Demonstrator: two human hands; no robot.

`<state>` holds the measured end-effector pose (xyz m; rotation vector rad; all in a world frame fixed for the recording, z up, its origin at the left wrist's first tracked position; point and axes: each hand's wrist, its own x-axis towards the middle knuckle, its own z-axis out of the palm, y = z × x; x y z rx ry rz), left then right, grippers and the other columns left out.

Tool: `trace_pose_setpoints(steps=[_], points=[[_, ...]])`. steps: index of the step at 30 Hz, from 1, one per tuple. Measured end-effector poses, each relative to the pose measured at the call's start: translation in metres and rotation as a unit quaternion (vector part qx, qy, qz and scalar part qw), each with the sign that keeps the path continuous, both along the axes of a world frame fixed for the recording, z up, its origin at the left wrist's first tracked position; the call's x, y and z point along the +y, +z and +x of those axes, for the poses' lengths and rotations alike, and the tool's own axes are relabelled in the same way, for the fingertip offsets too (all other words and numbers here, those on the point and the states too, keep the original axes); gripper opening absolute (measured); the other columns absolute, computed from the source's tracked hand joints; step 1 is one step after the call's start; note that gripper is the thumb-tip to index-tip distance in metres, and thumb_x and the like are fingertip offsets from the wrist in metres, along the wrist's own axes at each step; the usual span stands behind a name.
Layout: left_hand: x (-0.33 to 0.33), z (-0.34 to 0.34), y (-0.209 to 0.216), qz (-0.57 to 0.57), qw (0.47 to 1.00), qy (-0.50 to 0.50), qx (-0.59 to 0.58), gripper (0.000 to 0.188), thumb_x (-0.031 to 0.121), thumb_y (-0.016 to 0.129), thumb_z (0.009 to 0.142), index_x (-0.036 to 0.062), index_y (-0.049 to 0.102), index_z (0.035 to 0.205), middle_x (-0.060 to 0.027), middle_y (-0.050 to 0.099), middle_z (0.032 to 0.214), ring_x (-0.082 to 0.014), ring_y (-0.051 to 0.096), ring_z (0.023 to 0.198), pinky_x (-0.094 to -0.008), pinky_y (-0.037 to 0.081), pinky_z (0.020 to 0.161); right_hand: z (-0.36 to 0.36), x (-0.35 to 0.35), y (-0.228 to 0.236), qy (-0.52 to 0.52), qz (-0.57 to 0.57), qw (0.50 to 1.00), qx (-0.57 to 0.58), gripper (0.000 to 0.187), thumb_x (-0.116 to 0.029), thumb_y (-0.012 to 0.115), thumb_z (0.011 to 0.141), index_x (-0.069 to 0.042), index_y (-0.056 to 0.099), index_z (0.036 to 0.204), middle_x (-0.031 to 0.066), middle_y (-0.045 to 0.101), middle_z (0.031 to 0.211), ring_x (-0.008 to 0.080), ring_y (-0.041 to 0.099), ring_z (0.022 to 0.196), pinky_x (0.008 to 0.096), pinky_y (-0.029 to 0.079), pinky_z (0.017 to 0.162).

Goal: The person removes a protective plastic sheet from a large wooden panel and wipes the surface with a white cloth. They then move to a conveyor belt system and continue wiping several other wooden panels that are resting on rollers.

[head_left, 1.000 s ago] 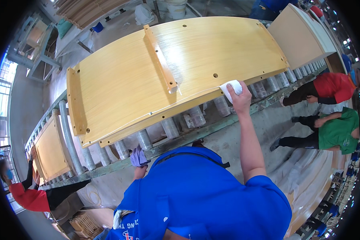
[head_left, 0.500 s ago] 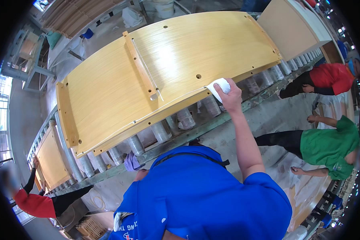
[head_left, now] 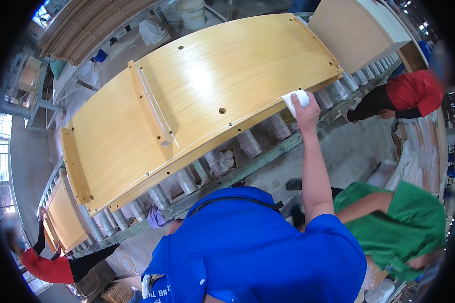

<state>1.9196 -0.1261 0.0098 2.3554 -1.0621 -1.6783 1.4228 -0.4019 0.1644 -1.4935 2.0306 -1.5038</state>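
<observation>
Rollers [head_left: 248, 143], at least eight of them showing below the near edge, bear the wooden panel [head_left: 247, 60], which lies across the conveyor with its broad face up, I judge so that this face and its near edge are within reach; from my remote post I find my right hand [head_left: 306, 106] at that edge, right of the panel's middle, fingers curled and thumb closed to pinch one white wad [head_left: 294, 101]; it seems gripped from the near side so that its narrow end can meet the edge, where one thin white line [head_left: 189, 151] runs leftward along the margin; whether the wad is cloth or a soft pouch I cannot tell.

My left hand [head_left: 174, 226] is mostly hidden by the blue shirt [head_left: 268, 242], so I cannot tell whether it is spread or pressed together; one purple cloth [head_left: 157, 217] sits just beside it, near the conveyor's rail [head_left: 212, 186].

I count three cleats on the panel: a left cleat [head_left: 76, 165], a middle cleat [head_left: 147, 103] and a right cleat [head_left: 318, 45], set crosswise, perhaps as stiffeners; two pale strips [head_left: 159, 108] lie beside the middle one; one pale box [head_left: 351, 38] stands just past the right end, one smaller panel [head_left: 68, 212] lies beyond the left; three co-workers are in view, two in red shirts [head_left: 414, 93], one in a green shirt [head_left: 414, 222] close at my right.
</observation>
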Motion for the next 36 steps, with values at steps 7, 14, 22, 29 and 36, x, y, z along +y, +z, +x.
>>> trace_pose_setpoints(steps=[7, 14, 22, 29, 36], points=[[-0.025, -0.029, 0.044, 0.01, 1.0, 0.022, -0.014, 0.032, 0.031, 0.053, 0.087, 0.0037, 0.058, 0.103, -0.0151, 0.062, 0.095, -0.0253, 0.066, 0.07, -0.0356, 0.052, 0.054, -0.069, -0.019, -0.011, -0.042, 0.002, 0.999, 0.017, 0.033, -0.031, 0.072, 0.079, -0.002, 0.063, 0.095, 0.0135, 0.067, 0.083, 0.0238, 0.066, 0.076, 0.0351, 0.051, 0.069], [-0.024, -0.034, 0.042, 0.02, 0.999, 0.029, -0.027, 0.033, 0.031, 0.053, 0.087, 0.0036, 0.058, 0.103, -0.0147, 0.062, 0.093, -0.025, 0.066, 0.069, -0.0356, 0.052, 0.053, -0.082, -0.026, -0.012, -0.024, 0.014, 0.999, 0.02, 0.035, -0.032, 0.072, 0.078, -0.001, 0.063, 0.092, 0.0146, 0.067, 0.078, 0.0237, 0.067, 0.073, 0.0349, 0.051, 0.068], [-0.025, -0.035, 0.035, 0.027, 0.999, 0.021, -0.033, 0.033, 0.032, 0.053, 0.087, 0.0036, 0.058, 0.102, -0.0144, 0.062, 0.092, -0.0247, 0.066, 0.068, -0.0356, 0.052, 0.052, -0.093, -0.031, -0.014, -0.009, 0.008, 1.0, 0.011, 0.036, -0.032, 0.072, 0.079, 0.0, 0.063, 0.093, 0.0148, 0.067, 0.078, 0.0229, 0.066, 0.072, 0.0343, 0.051, 0.068], [-0.05, -0.061, 0.065, 0.032, 0.998, 0.025, -0.038, 0.034, 0.033, 0.052, 0.086, 0.0035, 0.058, 0.102, -0.014, 0.062, 0.091, -0.0244, 0.066, 0.068, -0.0357, 0.051, 0.051, -0.132, -0.046, -0.025, -0.054, 0.013, 0.998, 0.0, 0.04, -0.034, 0.072, 0.078, 0.0, 0.063, 0.096, 0.0163, 0.067, 0.083, 0.0243, 0.067, 0.078, 0.0346, 0.05, 0.07], [-0.075, -0.086, 0.096, 0.043, 0.998, 0.03, -0.045, 0.034, 0.033, 0.052, 0.086, 0.0034, 0.057, 0.102, -0.0137, 0.063, 0.09, -0.0241, 0.066, 0.067, -0.0357, 0.051, 0.05, -0.192, -0.075, -0.036, -0.119, 0.005, 0.991, 0.059, 0.04, -0.037, 0.071, 0.078, -0.004, 0.064, 0.1, 0.0158, 0.067, 0.088, 0.031, 0.065, 0.082, 0.0385, 0.05, 0.073]])
